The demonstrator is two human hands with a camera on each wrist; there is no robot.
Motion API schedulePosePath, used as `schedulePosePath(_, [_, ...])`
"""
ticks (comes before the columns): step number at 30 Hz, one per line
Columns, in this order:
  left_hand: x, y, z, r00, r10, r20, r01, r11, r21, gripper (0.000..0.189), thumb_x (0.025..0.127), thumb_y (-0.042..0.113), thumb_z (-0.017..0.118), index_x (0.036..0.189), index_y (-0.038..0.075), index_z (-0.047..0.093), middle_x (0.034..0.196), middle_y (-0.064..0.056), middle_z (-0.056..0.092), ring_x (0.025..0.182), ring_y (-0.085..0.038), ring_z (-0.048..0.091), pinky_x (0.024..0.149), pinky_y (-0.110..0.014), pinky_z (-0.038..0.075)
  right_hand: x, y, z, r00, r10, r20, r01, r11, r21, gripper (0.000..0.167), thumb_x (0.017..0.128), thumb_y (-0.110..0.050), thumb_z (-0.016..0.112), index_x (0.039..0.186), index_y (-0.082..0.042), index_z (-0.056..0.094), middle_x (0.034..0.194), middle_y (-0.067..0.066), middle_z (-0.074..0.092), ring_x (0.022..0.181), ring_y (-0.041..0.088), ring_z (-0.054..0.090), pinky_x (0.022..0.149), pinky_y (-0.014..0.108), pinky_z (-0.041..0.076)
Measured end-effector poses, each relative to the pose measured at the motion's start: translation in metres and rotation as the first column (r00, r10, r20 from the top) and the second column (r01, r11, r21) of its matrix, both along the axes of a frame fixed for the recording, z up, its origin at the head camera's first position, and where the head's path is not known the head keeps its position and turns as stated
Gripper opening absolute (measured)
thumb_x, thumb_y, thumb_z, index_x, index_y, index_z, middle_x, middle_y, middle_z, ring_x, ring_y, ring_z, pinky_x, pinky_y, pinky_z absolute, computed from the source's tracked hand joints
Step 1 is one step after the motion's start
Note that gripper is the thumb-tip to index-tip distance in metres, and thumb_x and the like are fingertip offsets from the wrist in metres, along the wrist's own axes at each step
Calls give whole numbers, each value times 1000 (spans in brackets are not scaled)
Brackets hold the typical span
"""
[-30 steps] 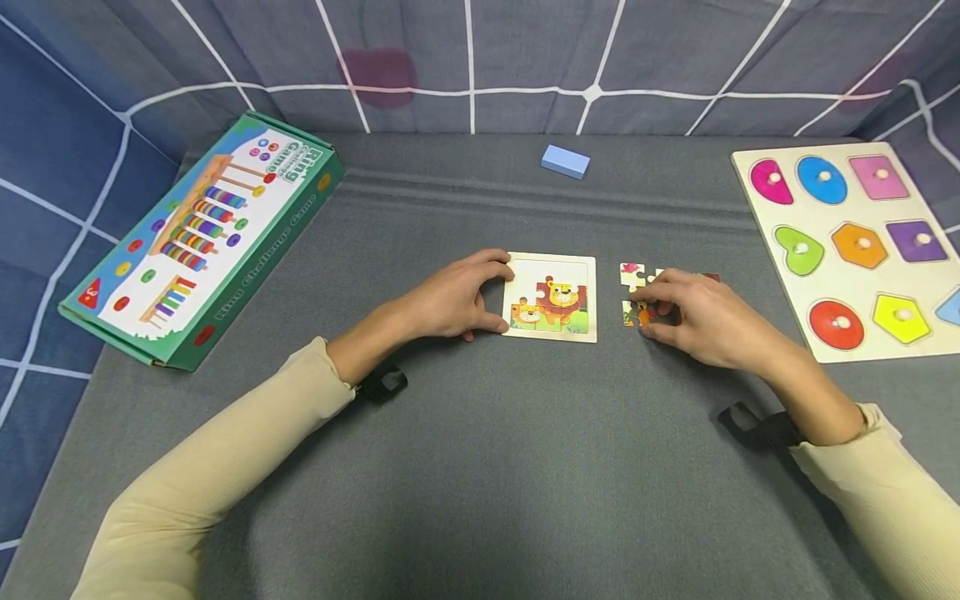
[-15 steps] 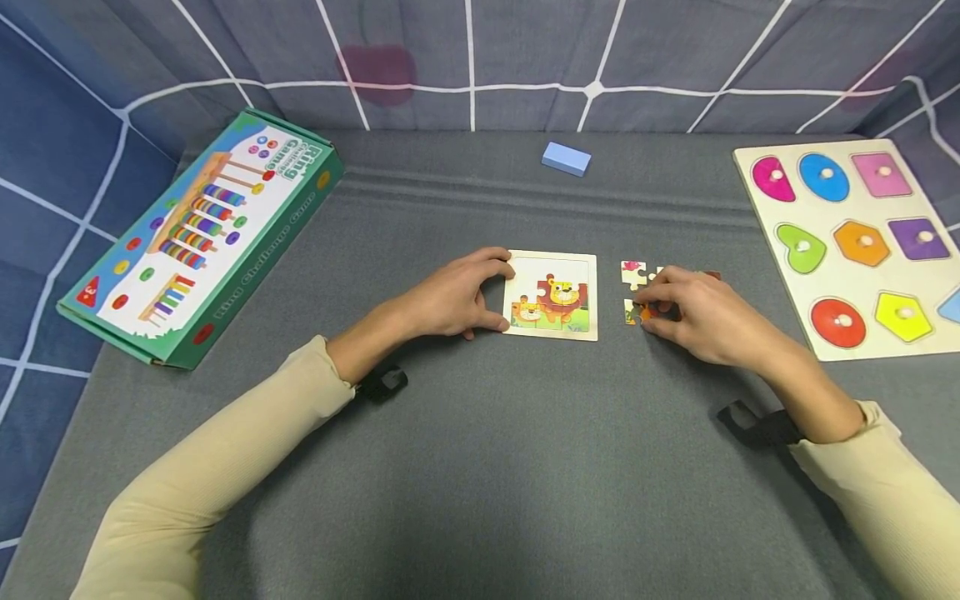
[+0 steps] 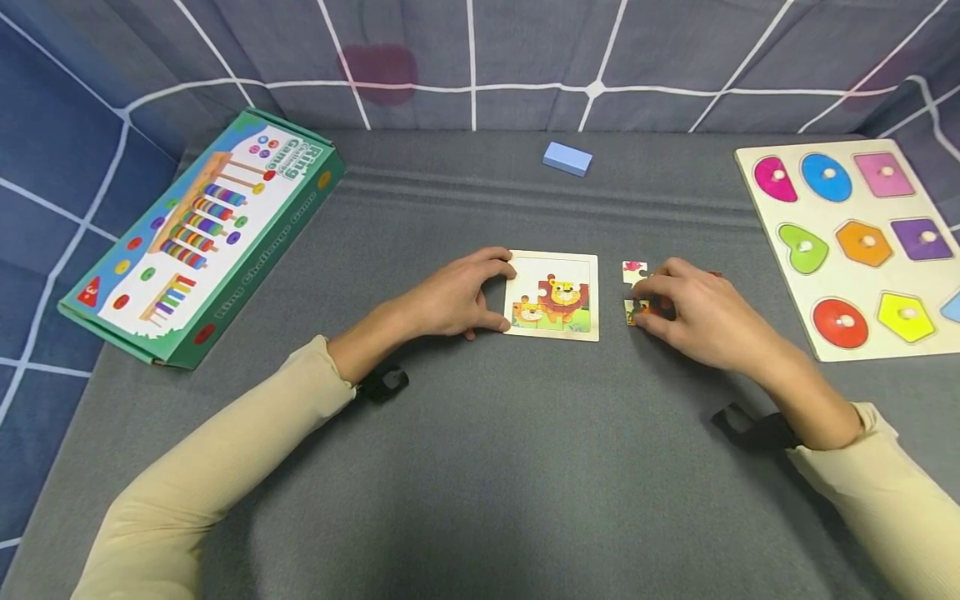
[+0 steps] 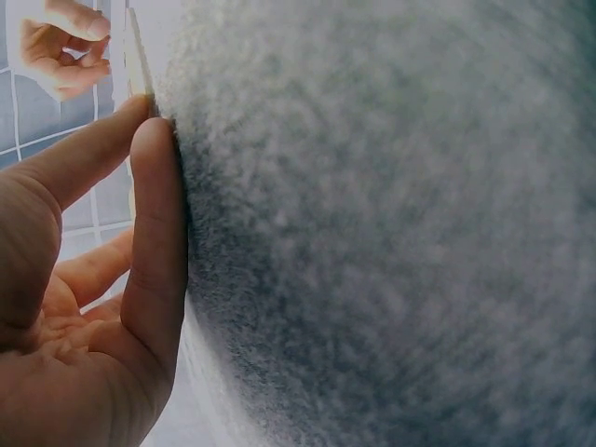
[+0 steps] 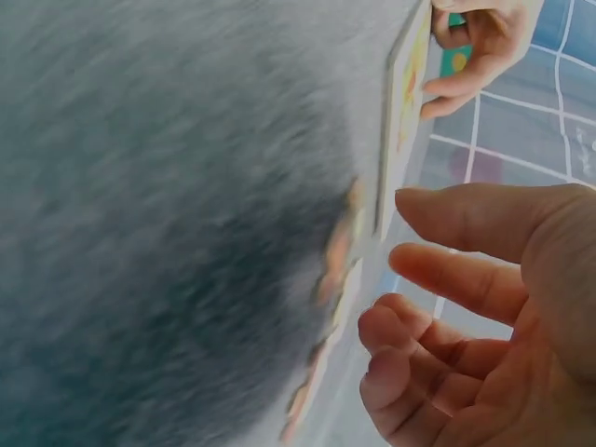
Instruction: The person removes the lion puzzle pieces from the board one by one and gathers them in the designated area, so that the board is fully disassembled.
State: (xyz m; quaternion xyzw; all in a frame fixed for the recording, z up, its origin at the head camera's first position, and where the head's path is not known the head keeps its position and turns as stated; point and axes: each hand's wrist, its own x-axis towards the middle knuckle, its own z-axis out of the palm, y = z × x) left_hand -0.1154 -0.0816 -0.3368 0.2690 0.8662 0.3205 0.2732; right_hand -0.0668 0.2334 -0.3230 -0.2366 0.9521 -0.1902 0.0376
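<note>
A square wooden puzzle board (image 3: 551,296) shows a lion and a cub partly filled in at its lower portion. Against its left edge rest the thumb and fingertips of my left hand (image 3: 467,297), spread along that side. Loose jigsaw pieces (image 3: 633,268) lie just right of the board, one with a pink flower. Over them hovers my right hand (image 3: 697,312), which covers several from the head view. In the right wrist view its thumb (image 5: 466,216) and index finger stand apart with nothing between them, while the pieces lie below.
A green boxed ring game (image 3: 202,242) lies at the left. Behind the puzzle sits a small blue block (image 3: 567,158). At the right lies a wooden shape board (image 3: 855,250) with knobbed coloured shapes. A grid-patterned curtain (image 3: 525,58) borders the grey table.
My right hand has shifted slightly left and farther over the loose pieces, hiding more of them. The left hand keeps its place at the board.
</note>
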Motion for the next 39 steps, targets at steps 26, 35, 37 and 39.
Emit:
schedulePosePath(26, [-1,1,0,1000,-1,10,1,1000,5,63,87,19,79,139,3,48,158,-6,24,55,-13,64,55,-27,54,-29,-79,-9,973,127,191,-109,989,-101,46,85,-13,76,127,-1,61,123,13,54,101,30,57,86,47,46])
schedulePosePath(35, [-1,1,1,1000,2,-3,-2,1000,4,63,86,19,80,138,3,49,158,-7,25,53,-13,63,56,-25,54,-39,-78,-10,947,157,281,-137,986,-91,49,87,-11,74,132,-1,58,117,14,48,88,26,48,73,38,39])
schedulePosePath(37, [-1,1,1,1000,3,0,-3,1000,6,63,86,19,79,138,3,49,158,-7,25,53,-13,63,55,-25,54,-40,-79,-9,946,154,284,-133,987,-93,49,86,-11,76,131,1,59,114,13,48,86,25,48,72,36,39])
schedulePosePath(39, [-1,1,1,1000,0,2,0,1000,7,63,86,19,79,139,3,49,158,-7,25,53,-13,63,54,-26,54,-41,-79,-9,948,143,286,-120,988,-97,51,85,-12,78,130,2,59,112,13,49,86,24,48,72,36,40])
